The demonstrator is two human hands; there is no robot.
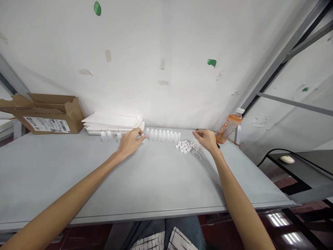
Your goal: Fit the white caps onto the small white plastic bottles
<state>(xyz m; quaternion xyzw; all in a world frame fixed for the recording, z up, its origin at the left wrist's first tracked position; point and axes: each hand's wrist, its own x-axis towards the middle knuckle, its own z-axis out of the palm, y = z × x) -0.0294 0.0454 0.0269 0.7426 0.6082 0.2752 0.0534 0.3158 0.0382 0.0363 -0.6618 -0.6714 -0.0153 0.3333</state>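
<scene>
My left hand [131, 141] is at the left end of a row of small white squeeze bottles [163, 136]. Its thumb and index finger close around a small white bottle [143, 136], mostly hidden by the fingers. Left of that hand stand a few similar bottles [106, 136] with thin dark tips on top. My right hand [206, 139] hovers over a heap of thin white ringed strips [198, 148], its thumb and index finger pinched together; whatever is between them is too small to make out. Small white caps [184, 146] lie in a cluster beside the strips.
Behind my left hand lies a stack of white sheets [111, 121], with an open cardboard box [52, 114] farther left. An orange drink bottle [230, 126] leans at the back right, near a dark flat object. The grey table [156, 184] meets a white wall.
</scene>
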